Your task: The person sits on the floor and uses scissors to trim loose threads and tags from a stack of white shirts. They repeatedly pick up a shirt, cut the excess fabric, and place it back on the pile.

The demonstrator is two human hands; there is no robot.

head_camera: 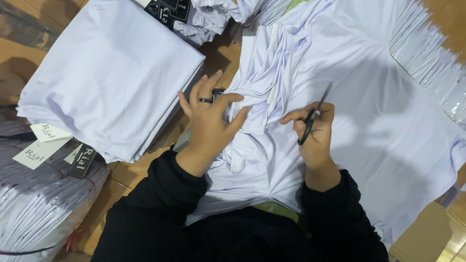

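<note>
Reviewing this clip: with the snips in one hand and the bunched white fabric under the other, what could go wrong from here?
1. The right hand holds small black snips right over the white garment; a slip could nick the cloth.
2. The left hand gathers folds close to the blades, so its fingers could get cut.
3. The folded stack overhangs beside the left arm; a nudge might topple it.

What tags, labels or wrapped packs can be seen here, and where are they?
White paper tags: two rectangles, left edge, below the folded stack.
Black tag: narrow rectangle beside them.
Black tags: top centre, on bunched cloth.
Plastic-wrapped bundle: bottom left, greyish.
Clear plastic packs: right edge, fanned.
</note>
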